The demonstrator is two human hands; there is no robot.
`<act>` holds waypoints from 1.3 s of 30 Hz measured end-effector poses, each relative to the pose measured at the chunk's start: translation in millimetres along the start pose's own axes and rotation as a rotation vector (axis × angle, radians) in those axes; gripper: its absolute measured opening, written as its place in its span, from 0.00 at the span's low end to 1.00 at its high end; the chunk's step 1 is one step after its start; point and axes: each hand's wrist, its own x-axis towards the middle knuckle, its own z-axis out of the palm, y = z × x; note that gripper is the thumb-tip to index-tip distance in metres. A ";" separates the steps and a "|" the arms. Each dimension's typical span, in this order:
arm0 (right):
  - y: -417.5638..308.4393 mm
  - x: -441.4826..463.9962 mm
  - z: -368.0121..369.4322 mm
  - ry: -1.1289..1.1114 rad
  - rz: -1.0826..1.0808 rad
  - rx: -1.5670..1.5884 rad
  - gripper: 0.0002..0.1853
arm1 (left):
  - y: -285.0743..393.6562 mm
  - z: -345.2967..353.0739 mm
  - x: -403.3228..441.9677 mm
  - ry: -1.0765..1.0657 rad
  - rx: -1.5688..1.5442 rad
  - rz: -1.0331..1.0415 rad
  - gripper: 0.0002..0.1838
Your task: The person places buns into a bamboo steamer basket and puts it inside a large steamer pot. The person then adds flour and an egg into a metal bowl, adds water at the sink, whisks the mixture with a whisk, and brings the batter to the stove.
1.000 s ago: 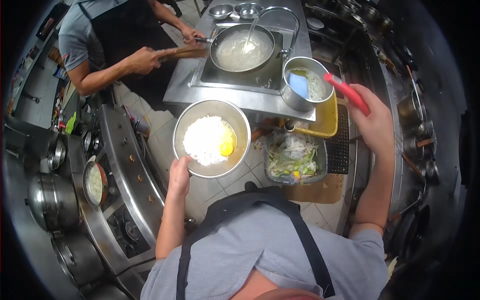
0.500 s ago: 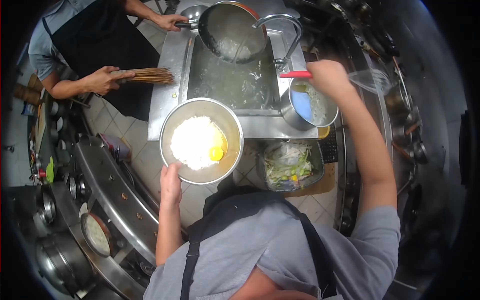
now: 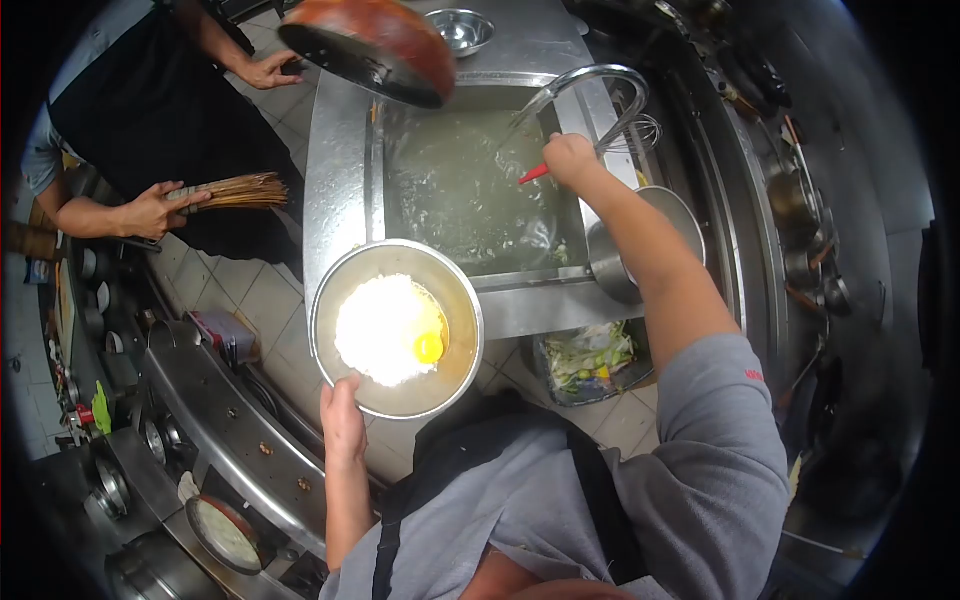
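My right hand (image 3: 571, 160) is closed around the red-handled whisk (image 3: 534, 174), above the sink's right edge. Its long axis slants: handle end toward the sink water (image 3: 470, 190), wires up and right, beside the tap (image 3: 600, 72). My grip hides its middle. My left hand (image 3: 344, 420), thumb over the rim, pinches the steel bowl (image 3: 462, 345), mouth up, at the surface's (image 3: 340, 180) near-left corner. Inside, glare blurs a white mass (image 3: 385, 330) beside a yolk (image 3: 428, 348). Red lettering (image 3: 753, 376) on my right sleeve is too small to read.
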 end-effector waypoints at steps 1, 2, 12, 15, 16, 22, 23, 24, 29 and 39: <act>-4.1 1.2 0.3 -0.067 0.012 -0.004 0.10 | 2.9 0.6 1.0 0.000 -0.011 0.007 0.18; -7.2 2.9 -0.8 -0.130 0.025 -0.010 0.10 | 4.3 1.1 3.6 0.003 -0.007 0.003 0.18; -7.5 2.4 -9.9 -0.190 0.016 0.005 0.11 | 7.8 1.4 15.2 -0.021 -0.030 0.002 0.18; -5.9 13.7 -10.9 -0.166 0.051 -0.067 0.10 | 5.2 2.6 14.4 -0.004 -0.038 -0.009 0.19; -4.6 17.6 -10.6 -0.090 0.102 -0.057 0.10 | 4.0 1.7 13.8 0.000 -0.051 -0.023 0.20; -2.5 26.1 -0.3 -0.049 0.162 -0.003 0.08 | -3.7 -5.1 16.8 -0.019 -0.026 -0.057 0.23; -2.0 27.5 0.5 -0.062 0.158 0.011 0.08 | -2.3 -3.8 17.1 -0.019 -0.028 -0.056 0.23; -1.3 27.6 1.5 -0.062 0.157 0.010 0.08 | 0.6 -1.7 17.3 -0.026 -0.024 -0.053 0.22; -11.5 3.8 -50.1 -0.172 0.068 -0.175 0.08 | 1.1 4.8 36.4 -0.028 -0.036 -0.015 0.22; 3.6 -19.5 -53.1 -0.053 0.022 -0.060 0.09 | 33.0 61.1 98.0 -0.273 -0.012 0.138 0.19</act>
